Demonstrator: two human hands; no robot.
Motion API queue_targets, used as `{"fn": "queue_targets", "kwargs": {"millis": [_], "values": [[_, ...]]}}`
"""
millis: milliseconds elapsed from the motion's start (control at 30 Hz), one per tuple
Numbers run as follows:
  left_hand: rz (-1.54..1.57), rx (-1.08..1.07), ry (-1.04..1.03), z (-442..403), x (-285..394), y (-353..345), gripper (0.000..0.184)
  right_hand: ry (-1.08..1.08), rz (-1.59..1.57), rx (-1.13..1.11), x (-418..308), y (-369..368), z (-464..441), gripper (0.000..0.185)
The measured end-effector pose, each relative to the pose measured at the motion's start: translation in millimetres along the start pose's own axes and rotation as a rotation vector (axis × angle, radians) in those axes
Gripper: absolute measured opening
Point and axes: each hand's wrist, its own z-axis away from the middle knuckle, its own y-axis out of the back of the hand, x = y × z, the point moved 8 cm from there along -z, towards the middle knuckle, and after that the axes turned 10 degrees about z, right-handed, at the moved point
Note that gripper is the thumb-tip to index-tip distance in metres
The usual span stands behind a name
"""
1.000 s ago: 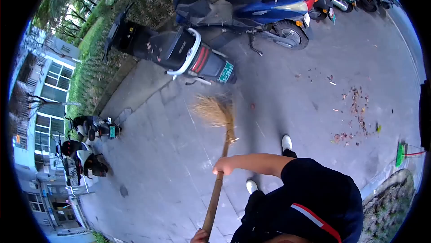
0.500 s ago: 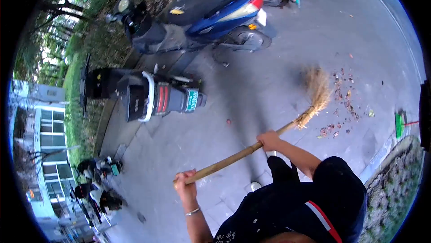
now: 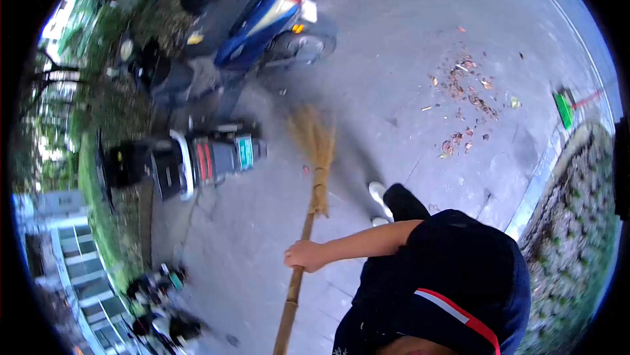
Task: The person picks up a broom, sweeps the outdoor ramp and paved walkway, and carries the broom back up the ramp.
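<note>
My right hand (image 3: 306, 256) is wrapped around the bamboo handle (image 3: 291, 302) of a straw broom. The broom's bristles (image 3: 314, 137) are spread and blurred over the pavement, left of my white shoes (image 3: 377, 191). A small red bit (image 3: 306, 168) lies by the broom's neck. The handle's upper end runs out of the bottom of the view, and my left hand is not visible. To the right of the broom, dry leaves and litter (image 3: 482, 104) lie in a loose heap.
A blue scooter (image 3: 252, 27) and a dark scooter (image 3: 216, 158) stand along the left side. Several more bikes (image 3: 167, 325) are parked at lower left. A green dustpan-like tool (image 3: 563, 109) with a red handle lies at right, near the planted bed (image 3: 571, 224).
The broom has swung left, away from the leaf heap, and its handle is now steeper. My right hand moved left and down with it. My left hand has left the view.
</note>
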Motion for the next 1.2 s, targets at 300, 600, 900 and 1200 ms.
{"fn": "queue_targets", "kwargs": {"millis": [300, 600, 900, 1200], "values": [[-0.174, 0.055, 0.253, 59, 33, 16, 0.017, -0.032, -0.038, -0.348, 48, -45, 74, 0.014], [0.541, 0.287, 0.936, 22, -167, -282, 0.014, -0.716, 0.456, -0.321, 260, 246, 315, 0.016], [0.493, 0.127, 0.211, -123, -67, -286, 0.020, -0.487, 0.324, 0.067, 220, 385, 204, 0.020], [0.524, -0.194, 0.090, -162, -125, -461, 0.028, -0.340, 0.329, 0.017, 351, 406, 161, 0.021]]}}
